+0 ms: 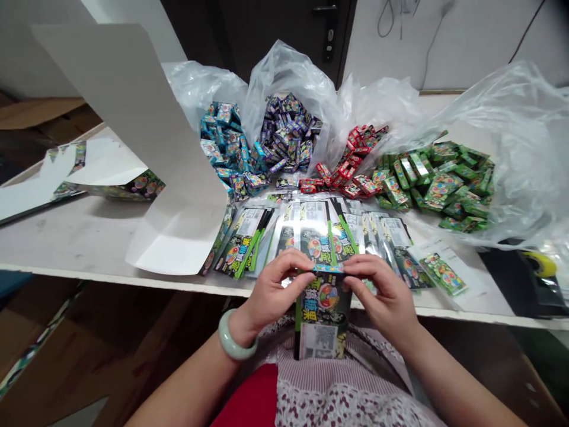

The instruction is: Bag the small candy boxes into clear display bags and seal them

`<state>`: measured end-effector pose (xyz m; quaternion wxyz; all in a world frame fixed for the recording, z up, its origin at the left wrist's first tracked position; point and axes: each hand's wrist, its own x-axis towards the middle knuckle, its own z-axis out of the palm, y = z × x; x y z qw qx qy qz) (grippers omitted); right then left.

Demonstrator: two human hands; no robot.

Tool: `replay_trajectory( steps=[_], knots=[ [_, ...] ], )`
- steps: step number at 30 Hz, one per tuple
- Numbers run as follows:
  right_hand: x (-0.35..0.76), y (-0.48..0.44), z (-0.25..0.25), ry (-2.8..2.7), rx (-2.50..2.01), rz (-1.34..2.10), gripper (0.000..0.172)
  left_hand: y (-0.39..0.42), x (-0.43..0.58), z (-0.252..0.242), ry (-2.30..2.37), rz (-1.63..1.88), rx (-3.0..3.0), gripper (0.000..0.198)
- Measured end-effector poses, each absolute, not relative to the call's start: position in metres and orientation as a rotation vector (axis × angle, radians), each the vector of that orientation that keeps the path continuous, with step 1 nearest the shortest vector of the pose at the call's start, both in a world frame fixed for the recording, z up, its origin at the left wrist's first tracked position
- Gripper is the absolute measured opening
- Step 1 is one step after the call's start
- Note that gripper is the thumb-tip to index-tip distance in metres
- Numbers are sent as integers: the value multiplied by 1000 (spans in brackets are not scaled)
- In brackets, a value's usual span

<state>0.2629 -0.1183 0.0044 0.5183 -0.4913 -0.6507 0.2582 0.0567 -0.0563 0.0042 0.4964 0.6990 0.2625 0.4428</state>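
1. The small blue box is mostly hidden by the left hand and right hand pinching it
2. The upper end of the green-edged packet is hidden behind both hands
3. Print on the row of flat packets is too small to read
4. A yellow-and-black object at the right edge is too obscured by clear plastic to identify
5. The dark door is cut off by the top edge

Left hand, right hand, gripping printed packet, green boxes beyond
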Motion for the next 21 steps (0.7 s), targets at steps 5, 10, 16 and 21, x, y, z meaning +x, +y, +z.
replay_trajectory(
  steps=[5,10,16,21],
  knots=[
    [261,-114,1,-1503,-1186,640,10,-51,55,6,725,975,1692,16],
    [260,-111,4,-1503,-1162,555,10,-45,62,9,743,966,1782,7],
    [279,-106,9,-1632,-1143,581,11,-27,68,-6,956,892,1832,3],
    [374,-108,-6,-1358,-1653,487,21,-14,63,-18,1116,851,1751,4]
  ],
)
